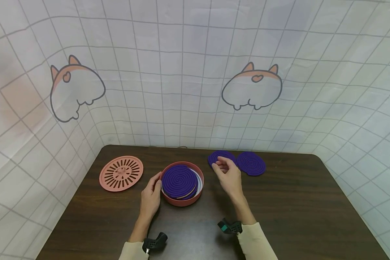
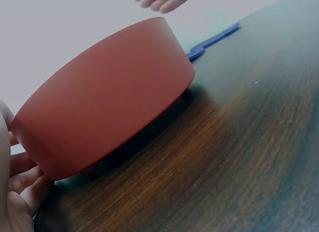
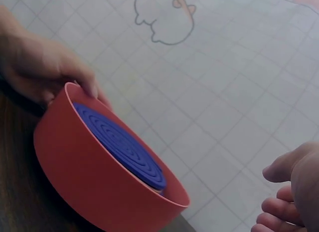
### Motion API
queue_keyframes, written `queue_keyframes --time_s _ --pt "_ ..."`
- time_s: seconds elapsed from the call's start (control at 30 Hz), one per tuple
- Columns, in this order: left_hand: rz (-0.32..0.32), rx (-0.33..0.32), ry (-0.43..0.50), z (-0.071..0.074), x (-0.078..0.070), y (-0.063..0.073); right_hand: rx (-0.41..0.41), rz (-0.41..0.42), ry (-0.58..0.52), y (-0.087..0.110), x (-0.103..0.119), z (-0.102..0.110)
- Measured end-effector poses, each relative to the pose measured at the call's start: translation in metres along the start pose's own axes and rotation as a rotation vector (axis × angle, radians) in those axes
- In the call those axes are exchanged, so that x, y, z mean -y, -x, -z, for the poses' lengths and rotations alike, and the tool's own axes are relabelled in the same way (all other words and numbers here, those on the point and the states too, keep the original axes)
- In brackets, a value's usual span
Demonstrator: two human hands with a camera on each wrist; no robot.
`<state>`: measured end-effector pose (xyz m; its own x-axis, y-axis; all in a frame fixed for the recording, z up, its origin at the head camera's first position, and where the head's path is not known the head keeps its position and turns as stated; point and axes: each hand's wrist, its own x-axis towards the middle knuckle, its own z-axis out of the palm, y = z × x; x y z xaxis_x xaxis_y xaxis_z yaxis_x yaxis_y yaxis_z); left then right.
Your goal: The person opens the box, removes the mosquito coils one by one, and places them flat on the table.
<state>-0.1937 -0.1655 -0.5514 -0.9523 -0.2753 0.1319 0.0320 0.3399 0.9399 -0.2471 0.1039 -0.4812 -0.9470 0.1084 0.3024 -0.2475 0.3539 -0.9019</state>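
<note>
Nearest, at the lower edge of the head view: two cream sleeves (image 1: 257, 241), a small dark camera (image 1: 154, 243) strapped at each wrist. Beneath them, the dark wood-grain table (image 1: 295, 209).

Left hand (image 1: 150, 199): grips the left side of a round, reddish container (image 1: 182, 203). Thumb at the rim, fingers curled around the outer wall towards its base. Container sits on the table, mouth up, a pale lining showing inside along its right side.

Inside it: a stack of purple spiral discs (image 1: 179, 181), top one flat and face up, a thin tan edge visible between layers at the lower right.

Right hand (image 1: 229, 179): raised to the right of the container, clear of it. Fingers loosely bent, thumb apart from them, nothing held.

Left of the container, well apart: a round pink slotted lid (image 1: 130, 173), flat on the table.

Farther back, beyond the right hand: two more spiral discs (image 1: 251, 163) side by side near the table's far edge, the left one partly covered by that hand.

Farthest: white gridded cloth (image 1: 188, 72), two outlined animal rumps (image 1: 251, 90) printed on it.
</note>
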Motion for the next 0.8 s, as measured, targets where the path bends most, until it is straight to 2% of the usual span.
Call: queue_keyframes --time_s 0.53,0.8 --pt "0.002 0.009 -0.004 0.0 -0.001 0.0 0.064 0.055 0.097 0.008 -0.002 -0.022" --pt "0.005 0.005 -0.011 0.001 -0.002 0.0 0.081 0.104 0.229 0.014 -0.003 -0.033"
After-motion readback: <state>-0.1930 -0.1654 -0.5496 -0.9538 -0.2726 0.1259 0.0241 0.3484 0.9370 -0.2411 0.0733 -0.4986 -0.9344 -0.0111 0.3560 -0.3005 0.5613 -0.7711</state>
